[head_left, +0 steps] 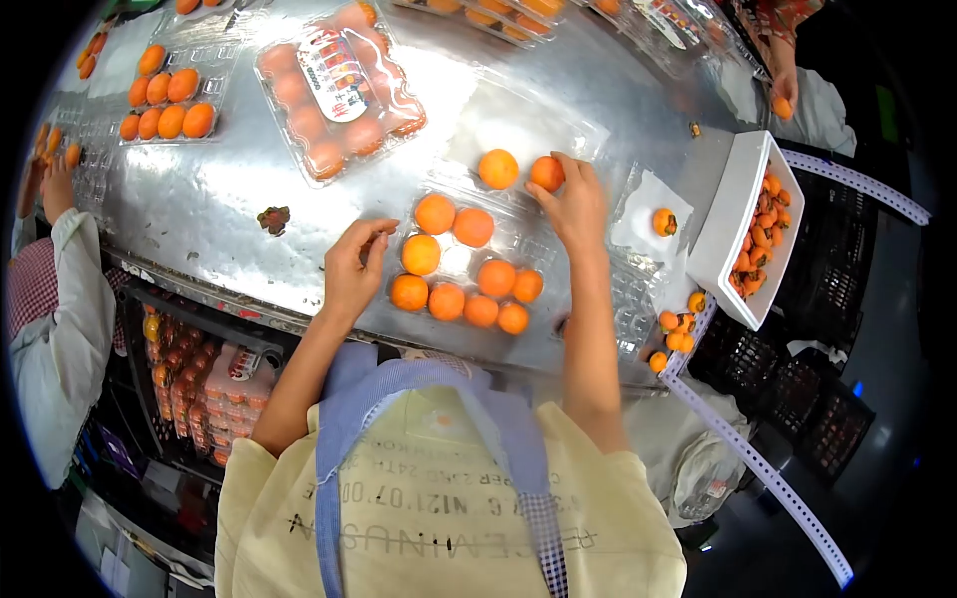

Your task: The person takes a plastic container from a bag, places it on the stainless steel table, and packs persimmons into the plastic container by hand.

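Observation:
Between the thumb and fingers of my right hand (570, 199) is an orange fruit (546, 173), held above the upper right of an open clear plastic tray (513, 239). Another orange fruit (497, 168) lies just left of it. Several orange fruits (446, 301) sit in the tray's cups, mostly in its lower and left part. My left hand (355, 265) is at the tray's left side, its fingers curled in; whether anything small is between them is hidden.
A closed, labelled fruit pack (339, 90) lies at the upper left, a filled open tray (164, 100) beyond. A white foam box (733, 214) of fruits stands right, near loose fruits (680, 339). Co-workers' hands show at left (57, 186) and upper right (784, 80).

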Tool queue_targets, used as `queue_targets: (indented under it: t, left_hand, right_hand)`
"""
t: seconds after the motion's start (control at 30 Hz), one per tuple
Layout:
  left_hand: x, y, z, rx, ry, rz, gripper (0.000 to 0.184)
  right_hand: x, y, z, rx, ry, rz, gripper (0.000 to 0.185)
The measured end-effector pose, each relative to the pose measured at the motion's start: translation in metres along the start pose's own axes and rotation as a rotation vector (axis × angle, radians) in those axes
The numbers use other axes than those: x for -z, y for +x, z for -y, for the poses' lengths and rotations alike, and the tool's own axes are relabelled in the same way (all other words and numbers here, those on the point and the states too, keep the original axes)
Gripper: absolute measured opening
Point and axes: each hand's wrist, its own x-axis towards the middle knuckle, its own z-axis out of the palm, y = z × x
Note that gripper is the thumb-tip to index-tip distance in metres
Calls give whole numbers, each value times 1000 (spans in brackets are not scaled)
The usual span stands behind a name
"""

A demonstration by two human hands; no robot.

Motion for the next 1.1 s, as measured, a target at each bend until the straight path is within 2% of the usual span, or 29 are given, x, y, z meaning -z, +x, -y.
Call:
queue_targets:
  t: [0.03,0.13,0.23,0.43,0.5,0.6,0.67,0.77,0.87,1.0,1.03,1.1]
  left_hand:
    - [-2,4,-9,-16,-3,18,19]
    - [-5,14,-25,-47,-25,46,19]
    - [-10,16,-26,-31,-65,50,18]
    - [-9,2,-18,40,-42,109,18]
    - [-8,-2,-25,78,-38,138,22]
    - [-24,-4,-75,71,-304,234,36]
    - [-35,-4,-96,132,-588,306,50]
    - [-34,-6,-84,218,-801,330,51]
    - [-10,-11,-76,403,-1106,233,51]
    - [13,-18,-51,441,-1191,65,49]
    - [17,-21,-51,447,-1163,105,49]
    - [16,-31,-58,463,-991,190,49]
  right_hand:
    - [-1,0,-2,-45,60,48,48]
    - [-6,-5,-11,24,184,-22,50]
    - [-8,-14,-15,110,285,-198,54]
    - [2,-30,-15,146,353,-383,56]
    - [18,-42,-2,141,435,-344,55]
    - [41,-65,39,232,545,-243,54]
    - [44,-79,65,342,590,-153,56]
    - [33,-90,88,437,541,-127,60]
    - [45,-96,105,317,726,-30,63]
    - [31,-104,94,337,681,99,66]
    - [36,-108,98,262,670,174,65]
    - [27,-117,97,324,685,213,64]
